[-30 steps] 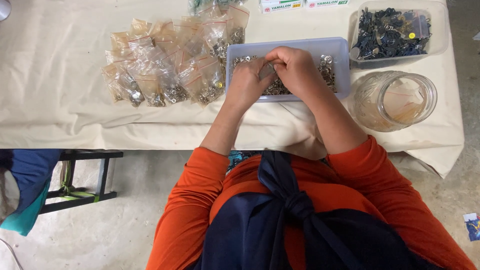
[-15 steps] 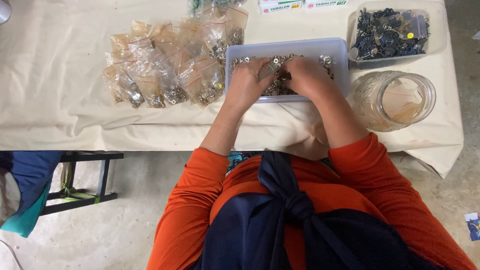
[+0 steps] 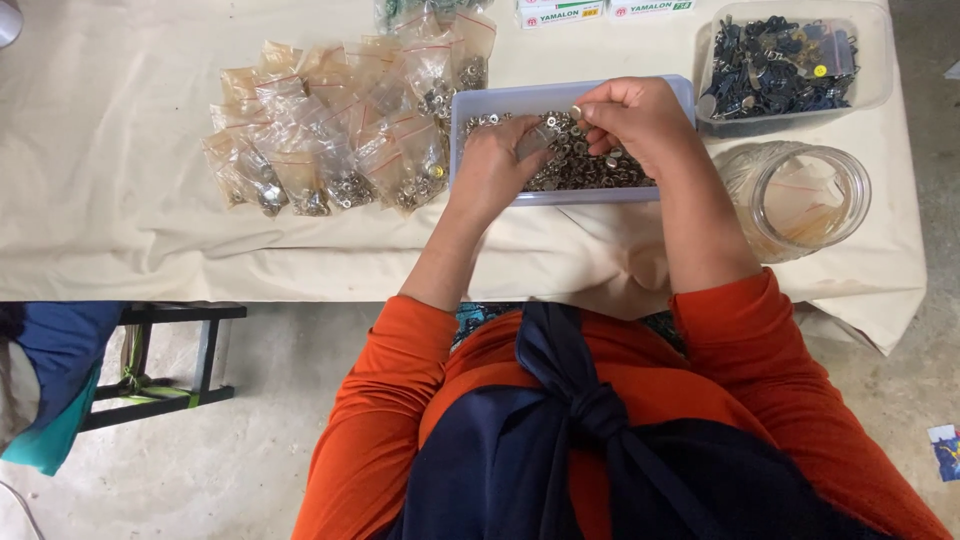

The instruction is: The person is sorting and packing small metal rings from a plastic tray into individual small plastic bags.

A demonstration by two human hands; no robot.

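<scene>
A shallow pale-blue plastic tray (image 3: 470, 105) full of small silver metal parts (image 3: 580, 165) sits on the cream cloth table. My left hand (image 3: 495, 165) rests in the tray and holds a small clear plastic bag near its fingertips. My right hand (image 3: 635, 120) hovers over the tray with fingers pinched on a few small metal parts, just right of the bag's mouth.
A pile of small filled clear bags (image 3: 340, 130) lies left of the tray. A clear tub of dark metal pieces (image 3: 785, 60) stands at the back right. A clear plastic jar (image 3: 805, 195) holding empty bags is at the right. A black stool frame (image 3: 160, 360) stands below left.
My right hand dipped into the tray's parts and has risen again with pinched fingers. My left hand stayed over the tray with the bag.
</scene>
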